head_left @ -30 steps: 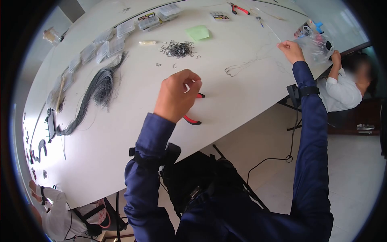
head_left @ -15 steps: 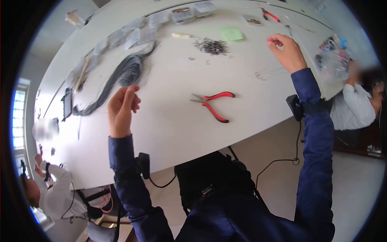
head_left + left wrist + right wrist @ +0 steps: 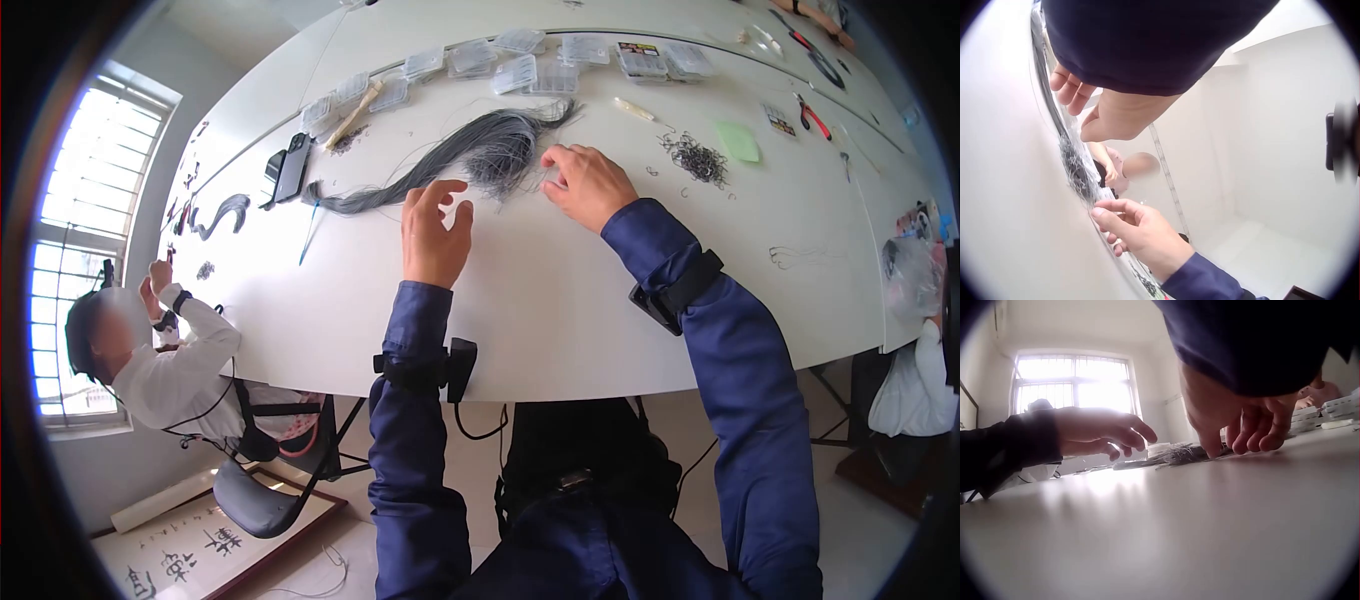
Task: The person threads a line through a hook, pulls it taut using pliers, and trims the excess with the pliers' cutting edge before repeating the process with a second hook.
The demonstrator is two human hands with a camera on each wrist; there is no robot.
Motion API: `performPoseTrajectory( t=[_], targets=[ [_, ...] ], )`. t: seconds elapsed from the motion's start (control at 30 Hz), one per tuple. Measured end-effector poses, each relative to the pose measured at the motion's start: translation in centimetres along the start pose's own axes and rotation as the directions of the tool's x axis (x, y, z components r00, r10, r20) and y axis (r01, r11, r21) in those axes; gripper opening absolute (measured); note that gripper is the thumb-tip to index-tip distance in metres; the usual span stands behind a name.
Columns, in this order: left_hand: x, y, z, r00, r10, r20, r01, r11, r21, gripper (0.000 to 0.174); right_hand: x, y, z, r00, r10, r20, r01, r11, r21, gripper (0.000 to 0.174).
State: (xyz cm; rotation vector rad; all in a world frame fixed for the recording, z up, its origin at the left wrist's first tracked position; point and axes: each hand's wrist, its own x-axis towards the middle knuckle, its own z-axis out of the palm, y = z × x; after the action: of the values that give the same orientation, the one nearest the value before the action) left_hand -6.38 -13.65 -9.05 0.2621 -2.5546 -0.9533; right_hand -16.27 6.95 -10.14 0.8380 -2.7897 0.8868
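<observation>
A long bundle of thin grey strands (image 3: 440,170) stretches across the table, its loose right end fanned into a tangle (image 3: 497,165). My right hand (image 3: 592,185) is at the right edge of that tangle, thumb and forefinger curved toward the strand ends with a gap between them. The right wrist view has this hand's fingertips (image 3: 1213,447) low over the table, right by the strands. Just in front of the bundle hovers my left hand (image 3: 435,238), fingers loosely bent and holding nothing. In the left wrist view the tangle (image 3: 1075,165) lies between both hands.
Clear plastic boxes (image 3: 555,78) line the back. Right of my right hand are a heap of dark hooks (image 3: 695,160), a green paper (image 3: 738,142) and red-handled pliers (image 3: 815,118). A phone (image 3: 290,168) lies left; another person (image 3: 170,320) sits beyond it.
The head view has turned left. My right hand has left the thin lines at the right and come to the strand bundle. The red pliers seen near me earlier no longer show.
</observation>
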Motion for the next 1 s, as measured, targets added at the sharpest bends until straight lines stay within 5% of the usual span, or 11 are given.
performPoseTrajectory(
  t=[0.23,0.3,0.4,0.43,0.53,0.8,1.0],
  targets=[
    [3.2,-6.5,-3.2,0.973,0.004,-0.232,0.044,0.978,0.205,0.030,1.2,-0.8,0.9,0.998,0.057,0.003,-0.056,0.998,-0.021,0.016],
    [3.3,-8.5,-5.1,0.982,-0.038,-0.184,0.097,0.941,0.324,0.038,1.3,-0.5,0.9,0.998,0.052,-0.035,-0.051,0.998,0.030,0.012],
    [3.5,-12.4,-4.9,0.984,0.102,-0.147,-0.036,0.918,0.395,0.048,1.2,-0.8,0.1,0.996,0.061,-0.062,-0.051,0.988,0.147,0.011],
    [3.4,-12.2,-5.5,0.998,-0.056,-0.017,0.058,0.882,0.468,0.056,1.3,-0.8,0.0,0.995,0.065,-0.081,-0.052,0.987,0.153,0.013],
    [3.4,-13.0,-5.5,0.967,-0.242,0.073,0.170,0.837,0.520,0.063,1.3,-0.8,-1.4,0.990,0.137,-0.034,-0.125,0.963,0.241,0.017],
    [3.4,-13.4,-5.4,0.972,-0.230,0.048,0.175,0.843,0.509,0.060,1.3,2.5,-3.7,0.964,0.114,-0.240,-0.080,0.986,0.148,0.014],
    [3.8,-14.4,-5.3,0.969,-0.246,0.034,0.194,0.836,0.514,0.063,0.4,5.7,-10.2,0.852,0.285,-0.440,-0.178,0.947,0.268,0.024]
  ],
)
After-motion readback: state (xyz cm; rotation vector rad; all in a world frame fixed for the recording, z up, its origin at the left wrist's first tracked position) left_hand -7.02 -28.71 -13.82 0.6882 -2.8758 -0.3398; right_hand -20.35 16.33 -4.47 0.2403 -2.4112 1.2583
